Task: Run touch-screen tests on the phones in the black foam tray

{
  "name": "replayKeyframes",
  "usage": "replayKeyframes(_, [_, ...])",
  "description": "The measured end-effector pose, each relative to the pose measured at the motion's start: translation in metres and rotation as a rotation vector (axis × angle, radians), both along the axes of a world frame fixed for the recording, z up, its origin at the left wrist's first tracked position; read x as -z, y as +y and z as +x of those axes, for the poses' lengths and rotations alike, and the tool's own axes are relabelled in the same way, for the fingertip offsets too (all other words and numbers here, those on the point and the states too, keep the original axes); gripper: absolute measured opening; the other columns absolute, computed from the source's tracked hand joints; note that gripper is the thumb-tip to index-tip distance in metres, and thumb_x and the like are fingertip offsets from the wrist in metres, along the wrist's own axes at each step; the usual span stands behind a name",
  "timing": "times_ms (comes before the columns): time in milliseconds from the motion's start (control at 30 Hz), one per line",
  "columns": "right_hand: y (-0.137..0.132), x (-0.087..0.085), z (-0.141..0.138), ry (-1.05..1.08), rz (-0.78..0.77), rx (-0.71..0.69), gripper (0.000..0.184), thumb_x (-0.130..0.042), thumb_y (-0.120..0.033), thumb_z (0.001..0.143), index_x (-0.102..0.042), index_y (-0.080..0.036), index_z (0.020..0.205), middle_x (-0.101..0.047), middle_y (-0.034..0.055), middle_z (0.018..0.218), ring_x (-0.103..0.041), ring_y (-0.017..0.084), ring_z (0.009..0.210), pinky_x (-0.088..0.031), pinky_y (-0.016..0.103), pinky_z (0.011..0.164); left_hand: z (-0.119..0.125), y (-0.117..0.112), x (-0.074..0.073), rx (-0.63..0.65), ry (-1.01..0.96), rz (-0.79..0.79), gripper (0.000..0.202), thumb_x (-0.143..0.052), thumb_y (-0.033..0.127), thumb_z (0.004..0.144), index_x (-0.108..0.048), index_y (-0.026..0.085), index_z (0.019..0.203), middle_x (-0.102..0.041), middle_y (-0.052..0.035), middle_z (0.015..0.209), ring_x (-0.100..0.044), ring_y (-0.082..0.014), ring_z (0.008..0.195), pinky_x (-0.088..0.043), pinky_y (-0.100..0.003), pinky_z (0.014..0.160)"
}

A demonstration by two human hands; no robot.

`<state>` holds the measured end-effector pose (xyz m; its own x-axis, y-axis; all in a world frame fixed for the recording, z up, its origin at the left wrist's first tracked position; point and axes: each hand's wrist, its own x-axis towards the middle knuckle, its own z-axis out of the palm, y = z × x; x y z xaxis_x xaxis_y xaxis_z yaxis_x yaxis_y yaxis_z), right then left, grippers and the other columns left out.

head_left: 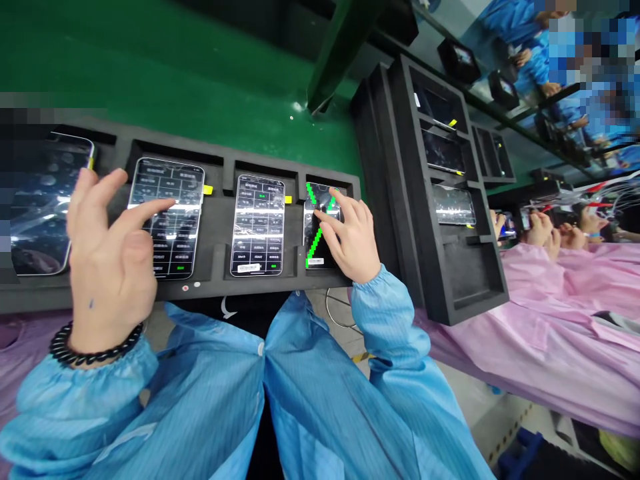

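Observation:
A black foam tray holds several phones side by side. My left hand hovers open over the second phone, its forefinger stretched onto the screen with a grid of test boxes. My right hand rests on the rightmost phone, forefinger touching a screen that shows green diagonal lines. Between them lies a third phone with a lit test menu. At the far left a dark phone lies in its slot. A black bead bracelet circles my left wrist.
A second black foam tray with more phones lies to the right. Beyond it a person in a pink coat works with both hands. Green table surface stretches behind the trays. People in blue coats stand at the far right.

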<state>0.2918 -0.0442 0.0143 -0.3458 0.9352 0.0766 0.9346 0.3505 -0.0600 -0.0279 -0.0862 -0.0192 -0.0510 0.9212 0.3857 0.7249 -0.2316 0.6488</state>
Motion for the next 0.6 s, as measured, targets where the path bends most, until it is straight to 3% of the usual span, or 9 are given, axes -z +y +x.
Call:
replayKeyframes(433, [-0.063,-0.001,0.013,0.062,0.025,0.060,0.039,-0.038,-0.031,0.106,-0.071,-0.026,0.125,-0.054,0.0084,0.153,-0.052,0.026,0.135,-0.037,0.056,0.118,0.000,0.000,0.001,-0.009,0.009,0.019,0.066,-0.024,0.058,0.103,-0.066,0.017,0.135,-0.043,-0.0102,0.159,-0.027,-0.0320,0.155,-0.019,-0.050,0.130])
replayKeyframes(600, [-0.081,0.000,0.017,0.090,0.025,0.091,0.037,-0.040,-0.029,0.106,-0.072,-0.026,0.125,-0.053,0.0082,0.153,-0.052,0.026,0.135,-0.037,0.057,0.119,0.002,0.000,0.000,-0.010,0.007,0.009,0.064,-0.025,0.060,0.102,-0.065,0.023,0.136,-0.043,-0.0041,0.159,-0.026,-0.0333,0.155,-0.018,-0.054,0.130])
